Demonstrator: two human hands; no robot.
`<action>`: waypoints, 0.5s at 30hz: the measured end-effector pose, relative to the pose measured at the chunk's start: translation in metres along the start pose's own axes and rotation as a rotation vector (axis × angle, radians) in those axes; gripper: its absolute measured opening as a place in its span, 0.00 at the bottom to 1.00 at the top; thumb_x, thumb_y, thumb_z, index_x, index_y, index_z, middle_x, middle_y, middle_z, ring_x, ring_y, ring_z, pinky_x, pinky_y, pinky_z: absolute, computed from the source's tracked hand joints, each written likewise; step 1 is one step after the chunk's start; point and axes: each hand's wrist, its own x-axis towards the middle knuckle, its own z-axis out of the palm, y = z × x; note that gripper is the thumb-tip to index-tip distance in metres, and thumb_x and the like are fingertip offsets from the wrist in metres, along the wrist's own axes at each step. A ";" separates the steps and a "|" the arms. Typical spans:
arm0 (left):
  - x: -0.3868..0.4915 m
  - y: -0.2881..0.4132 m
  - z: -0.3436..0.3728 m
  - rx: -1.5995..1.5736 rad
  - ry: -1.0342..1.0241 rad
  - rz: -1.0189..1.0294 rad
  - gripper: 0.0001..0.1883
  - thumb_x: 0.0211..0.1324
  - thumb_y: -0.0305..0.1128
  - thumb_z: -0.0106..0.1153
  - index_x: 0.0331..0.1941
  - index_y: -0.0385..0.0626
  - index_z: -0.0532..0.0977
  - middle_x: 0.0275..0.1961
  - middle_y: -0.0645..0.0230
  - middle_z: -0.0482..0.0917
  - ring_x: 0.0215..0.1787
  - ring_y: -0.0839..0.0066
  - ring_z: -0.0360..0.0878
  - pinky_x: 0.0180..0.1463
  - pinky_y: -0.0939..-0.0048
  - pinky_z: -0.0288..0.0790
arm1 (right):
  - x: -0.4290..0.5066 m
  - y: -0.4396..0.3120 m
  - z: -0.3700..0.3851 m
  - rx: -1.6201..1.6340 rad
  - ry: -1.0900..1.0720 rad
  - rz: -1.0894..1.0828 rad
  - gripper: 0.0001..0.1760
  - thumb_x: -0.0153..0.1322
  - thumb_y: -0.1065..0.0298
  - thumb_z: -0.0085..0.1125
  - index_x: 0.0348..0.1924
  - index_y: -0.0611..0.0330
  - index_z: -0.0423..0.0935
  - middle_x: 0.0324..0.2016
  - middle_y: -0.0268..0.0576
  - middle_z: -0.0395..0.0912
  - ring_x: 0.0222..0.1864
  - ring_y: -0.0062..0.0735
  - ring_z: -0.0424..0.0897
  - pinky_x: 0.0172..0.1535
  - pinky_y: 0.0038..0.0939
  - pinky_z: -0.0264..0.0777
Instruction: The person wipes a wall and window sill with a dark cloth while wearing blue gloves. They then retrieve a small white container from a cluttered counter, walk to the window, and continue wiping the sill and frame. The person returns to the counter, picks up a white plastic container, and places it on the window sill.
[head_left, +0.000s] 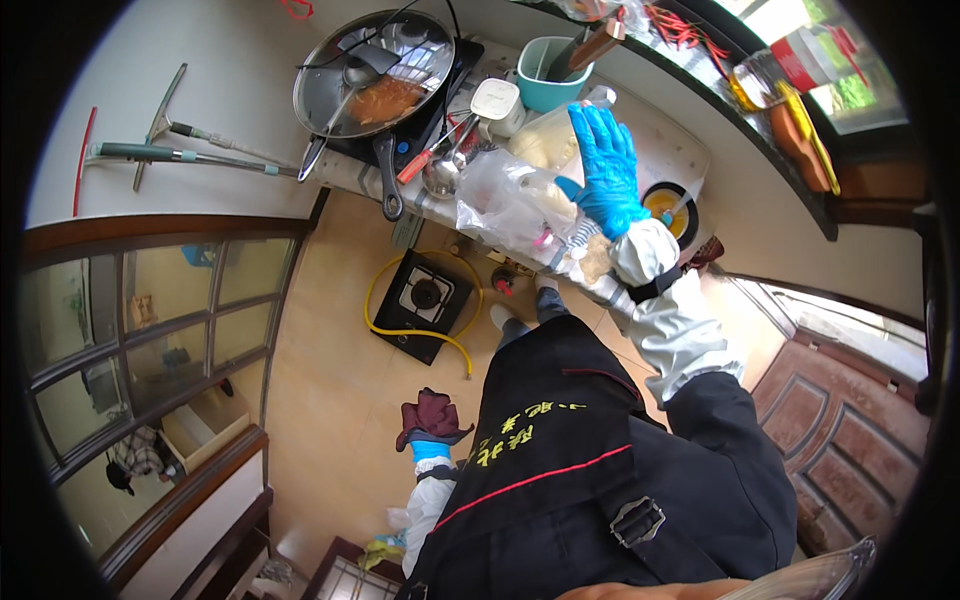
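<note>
My right hand (606, 169), in a blue disposable glove, is stretched flat with its fingers extended over the counter. It is above a clear plastic bag (544, 142) holding something pale; whether it touches the bag I cannot tell. A second, crumpled plastic bag (502, 195) lies left of it. To its right is a dark-rimmed bowl (670, 212) of yellow liquid with a utensil in it. Low at my left side, my left hand (430, 448), also blue-gloved, holds a maroon cloth (430, 415) that hides its fingers.
A glass-lidded pan (375, 75) sits on a black cooktop (469, 64), its handle past the counter edge. A ladle (442, 174), white lidded container (496, 101) and teal container (551, 75) stand nearby. On the floor are a gas burner (426, 296) and yellow hose (367, 300).
</note>
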 end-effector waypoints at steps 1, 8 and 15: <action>0.002 -0.001 -0.007 -0.146 -0.027 -0.022 0.10 0.53 0.47 0.47 0.28 0.56 0.65 0.29 0.69 0.67 0.33 0.68 0.66 0.36 0.68 0.58 | 0.008 0.010 0.005 -0.043 -0.050 -0.031 0.56 0.57 0.64 0.73 0.75 0.45 0.52 0.73 0.43 0.52 0.74 0.51 0.53 0.74 0.52 0.44; 0.011 -0.033 0.011 -2.448 0.136 -0.186 0.10 0.49 0.45 0.54 0.27 0.55 0.70 0.30 0.68 0.72 0.38 0.66 0.71 0.39 0.65 0.60 | -0.013 0.080 0.043 -0.149 -0.342 -0.030 0.23 0.59 0.69 0.60 0.49 0.49 0.82 0.32 0.43 0.82 0.40 0.47 0.78 0.52 0.48 0.67; 0.047 -0.050 0.032 -2.719 0.152 -0.222 0.13 0.43 0.48 0.59 0.24 0.54 0.71 0.31 0.68 0.73 0.41 0.66 0.71 0.41 0.61 0.61 | -0.072 0.097 0.050 -0.019 -0.560 0.149 0.08 0.61 0.68 0.58 0.32 0.59 0.80 0.29 0.54 0.80 0.35 0.55 0.81 0.40 0.49 0.75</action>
